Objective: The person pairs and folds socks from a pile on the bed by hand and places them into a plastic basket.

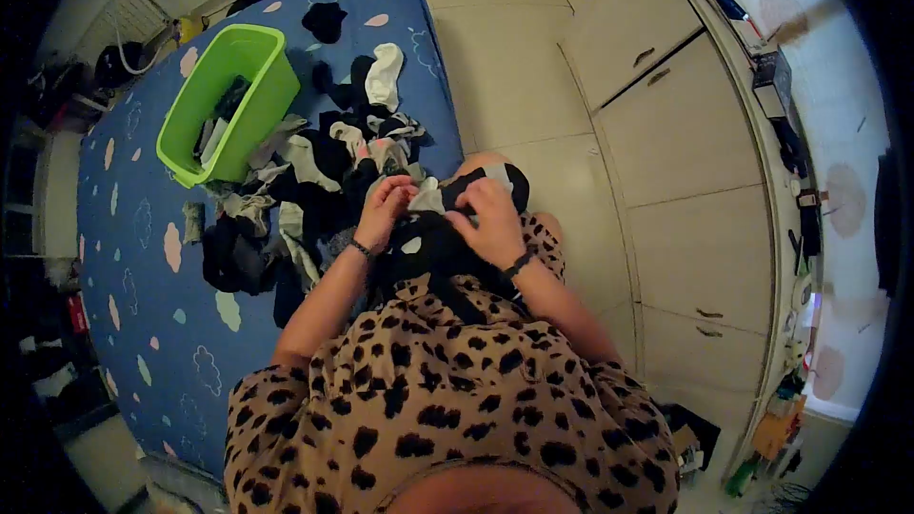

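Leopard-print clothing (428,400) fills the near centre, covering the torso of the seated person. Beyond it, black cloth (428,252) with a small pale patch lies over the lap. Directly above the lap, the left hand (384,205) and the right hand (487,224) face each other, apart, with a dark band on each wrist.

Between them is a piece of white fabric (428,196), beside dark fabric (459,192) on its right; whether the two form one item cannot be determined. Left hand: fingers curled together, fingertips at the left edge of the white fabric; a firm grip cannot be confirmed. Right hand: fingers bent down over the dark fabric, thumb extended toward the left; the exact pinch point is hidden.

To the left of the hands, a loose pile of socks (319,162) in black, grey and white lies on the blue bed cover (152,324). One white sock (385,78) lies at the far right of the pile. A black bundle (325,22) lies apart, farther off. One small grey roll (193,222) lies at the left edge of the pile. The green basket (271,100) stands at the far left of the pile, on the bed cover, holding dark and light fabric items. Pale cabinets (695,162) line the right side, beyond the tiled floor (519,86)
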Action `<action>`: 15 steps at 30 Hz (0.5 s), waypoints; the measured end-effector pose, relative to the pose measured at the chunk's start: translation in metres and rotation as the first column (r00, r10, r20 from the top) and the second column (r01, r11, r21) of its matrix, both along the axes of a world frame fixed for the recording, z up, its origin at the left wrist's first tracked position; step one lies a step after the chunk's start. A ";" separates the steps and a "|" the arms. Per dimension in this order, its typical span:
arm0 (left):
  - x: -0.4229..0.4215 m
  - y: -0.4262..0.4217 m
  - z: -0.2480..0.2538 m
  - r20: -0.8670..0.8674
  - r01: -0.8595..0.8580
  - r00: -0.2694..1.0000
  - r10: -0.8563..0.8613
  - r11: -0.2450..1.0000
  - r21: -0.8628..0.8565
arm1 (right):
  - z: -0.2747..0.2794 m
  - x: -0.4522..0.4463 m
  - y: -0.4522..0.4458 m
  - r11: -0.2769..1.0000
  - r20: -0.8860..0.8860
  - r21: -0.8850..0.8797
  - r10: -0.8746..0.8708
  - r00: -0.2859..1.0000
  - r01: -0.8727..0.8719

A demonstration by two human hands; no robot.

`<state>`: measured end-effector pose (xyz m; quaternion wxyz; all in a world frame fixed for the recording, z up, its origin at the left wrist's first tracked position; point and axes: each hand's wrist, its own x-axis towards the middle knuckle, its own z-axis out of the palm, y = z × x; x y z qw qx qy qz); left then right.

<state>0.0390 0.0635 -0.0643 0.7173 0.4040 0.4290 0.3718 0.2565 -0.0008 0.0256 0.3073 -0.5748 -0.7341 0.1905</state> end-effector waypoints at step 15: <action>0.022 0.067 -0.008 -0.511 0.776 0.619 -0.596 0.567 0.278 | -0.015 -0.030 0.001 0.990 0.094 -0.045 -0.132 0.987 0.137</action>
